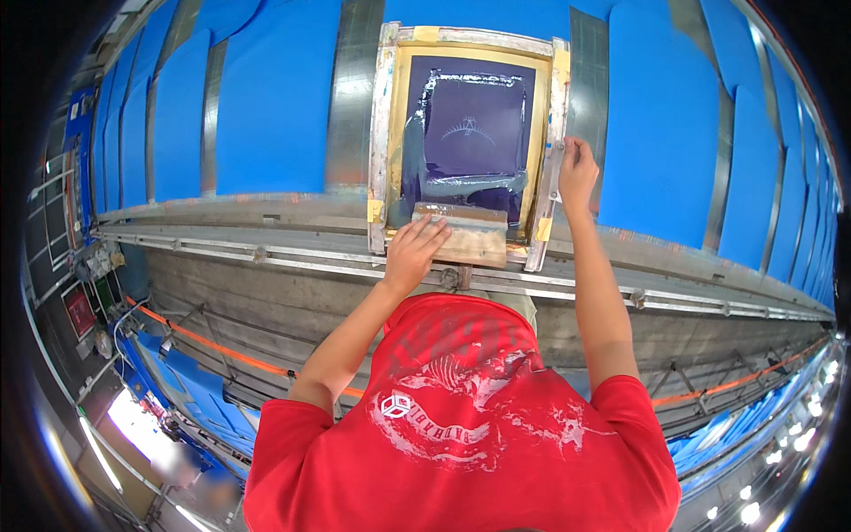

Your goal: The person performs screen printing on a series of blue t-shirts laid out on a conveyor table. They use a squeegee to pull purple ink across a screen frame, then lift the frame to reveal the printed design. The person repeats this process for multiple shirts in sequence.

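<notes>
A screen-printing frame (384,115) with pale, tape-patched bars lies ahead of me. Its purple mesh (470,120) bears a thin light line design, with dark glossy ink around the edges and along the bottom. My left hand (417,248) grips a wooden squeegee (474,244) lying across the near end of the screen, fingers over its top and thumb hidden. My right hand (578,173) holds the frame's right bar at about mid-height, fingers curled at its outer edge.
Blue panels (270,97) on a long table run left and right of the frame, separated by metal strips. A metal rail (328,266) follows the near edge. Orange hoses or straps (222,341) stretch lower down. Blurred shapes, possibly people, are at lower left among shelving and lights.
</notes>
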Action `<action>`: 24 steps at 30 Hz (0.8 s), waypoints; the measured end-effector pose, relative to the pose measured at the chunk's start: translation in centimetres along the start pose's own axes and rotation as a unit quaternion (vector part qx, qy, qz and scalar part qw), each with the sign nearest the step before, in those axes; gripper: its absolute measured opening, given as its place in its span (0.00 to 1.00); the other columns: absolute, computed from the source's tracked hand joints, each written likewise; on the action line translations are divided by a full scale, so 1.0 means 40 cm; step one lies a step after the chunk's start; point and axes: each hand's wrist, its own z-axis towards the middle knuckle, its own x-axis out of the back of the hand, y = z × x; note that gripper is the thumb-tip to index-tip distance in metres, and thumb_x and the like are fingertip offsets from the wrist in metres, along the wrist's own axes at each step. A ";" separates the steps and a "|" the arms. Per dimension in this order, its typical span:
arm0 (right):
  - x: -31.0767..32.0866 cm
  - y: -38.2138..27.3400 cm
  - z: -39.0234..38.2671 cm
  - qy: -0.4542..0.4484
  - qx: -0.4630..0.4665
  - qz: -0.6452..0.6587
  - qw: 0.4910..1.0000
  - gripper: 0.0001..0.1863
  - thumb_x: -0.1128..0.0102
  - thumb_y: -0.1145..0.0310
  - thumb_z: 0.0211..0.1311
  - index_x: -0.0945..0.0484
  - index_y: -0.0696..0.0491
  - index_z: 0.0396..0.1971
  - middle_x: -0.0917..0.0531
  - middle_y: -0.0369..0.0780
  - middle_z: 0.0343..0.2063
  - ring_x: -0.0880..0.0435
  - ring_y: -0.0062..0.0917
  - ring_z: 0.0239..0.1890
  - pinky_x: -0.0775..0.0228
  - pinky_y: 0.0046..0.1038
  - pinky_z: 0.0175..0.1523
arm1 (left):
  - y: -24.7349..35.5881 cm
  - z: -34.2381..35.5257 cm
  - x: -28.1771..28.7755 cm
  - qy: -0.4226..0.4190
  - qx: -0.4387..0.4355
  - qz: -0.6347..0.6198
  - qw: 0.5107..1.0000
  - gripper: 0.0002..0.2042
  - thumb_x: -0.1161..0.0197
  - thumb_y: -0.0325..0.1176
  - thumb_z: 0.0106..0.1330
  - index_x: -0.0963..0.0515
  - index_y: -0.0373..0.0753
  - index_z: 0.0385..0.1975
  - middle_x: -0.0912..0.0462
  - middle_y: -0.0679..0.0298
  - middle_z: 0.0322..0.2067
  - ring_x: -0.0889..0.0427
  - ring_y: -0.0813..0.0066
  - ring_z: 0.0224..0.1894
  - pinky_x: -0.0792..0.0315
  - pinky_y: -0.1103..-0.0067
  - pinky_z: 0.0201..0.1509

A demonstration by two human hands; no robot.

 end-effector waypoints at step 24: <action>-0.018 -0.180 -0.144 -0.184 0.279 -0.139 0.932 0.28 0.33 0.82 0.44 0.17 0.52 0.51 0.17 0.43 0.49 0.20 0.41 0.55 0.27 0.40 0.61 | -0.127 0.324 0.050 -0.006 0.019 -0.069 0.997 0.26 0.38 0.14 0.52 0.16 0.47 0.51 0.15 0.66 0.54 0.17 0.61 0.58 0.23 0.68 0.61</action>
